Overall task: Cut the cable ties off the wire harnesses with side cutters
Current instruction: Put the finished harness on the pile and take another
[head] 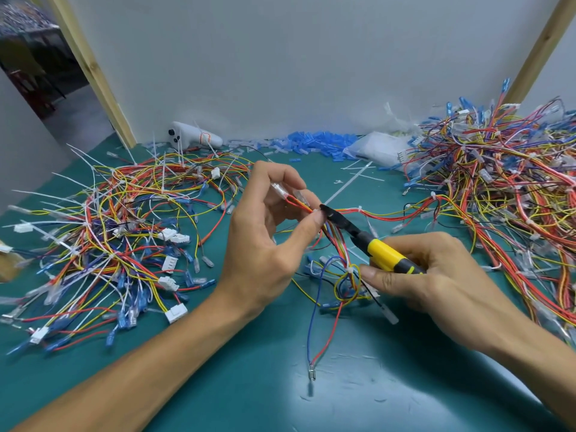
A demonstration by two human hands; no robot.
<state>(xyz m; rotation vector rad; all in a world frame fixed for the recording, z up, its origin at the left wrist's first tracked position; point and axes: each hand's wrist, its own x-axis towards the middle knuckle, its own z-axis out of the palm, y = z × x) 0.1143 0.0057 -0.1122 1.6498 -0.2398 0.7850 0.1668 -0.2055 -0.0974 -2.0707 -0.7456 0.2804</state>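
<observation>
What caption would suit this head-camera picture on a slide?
Left hand pinches a wire harness; right hand holds side cutters at its wires.

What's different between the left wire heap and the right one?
The left heap of coloured wires lies flat and loose; the right heap of coloured wires is piled higher and denser. Long white tie tails stick out of the left heap; the right heap's wires run in tight bundles. Both carry blue terminals.

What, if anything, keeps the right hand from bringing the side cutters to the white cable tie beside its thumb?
Probably nothing, so yes: the cable tie lies uncovered left of the right hand, though wires loop around it and the side cutters point toward the left hand.
</observation>
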